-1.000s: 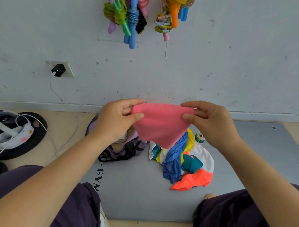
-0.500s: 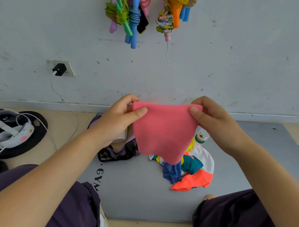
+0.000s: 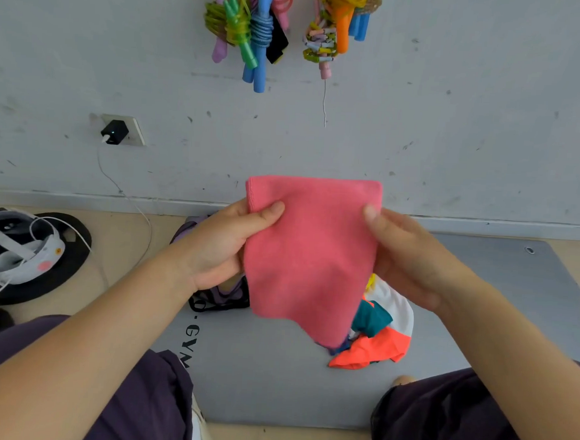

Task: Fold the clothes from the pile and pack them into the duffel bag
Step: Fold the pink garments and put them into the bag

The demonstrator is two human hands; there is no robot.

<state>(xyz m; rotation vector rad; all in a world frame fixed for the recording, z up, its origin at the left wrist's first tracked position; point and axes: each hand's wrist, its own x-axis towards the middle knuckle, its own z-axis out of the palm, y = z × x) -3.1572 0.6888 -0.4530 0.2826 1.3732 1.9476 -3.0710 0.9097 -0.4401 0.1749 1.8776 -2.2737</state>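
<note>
grey mat (image 3: 274, 385) | both hands grip pink cloth (image 3: 310, 254) | hides pile (image 3: 380, 333), bag (image 3: 219, 296)

Scuffed grey wall (image 3: 453, 94) with a socket (image 3: 129, 131), beige floor (image 3: 125, 232), grey mat (image 3: 275, 379).

You can read one marking only: black letters "GYM" on the grey floor mat (image 3: 275, 379), preceded by a partly hidden character. Nothing else is legible.

jump ropes (image 3: 253, 28) — wall-hung, charger (image 3: 114, 132), grey mat (image 3: 275, 379)
</note>
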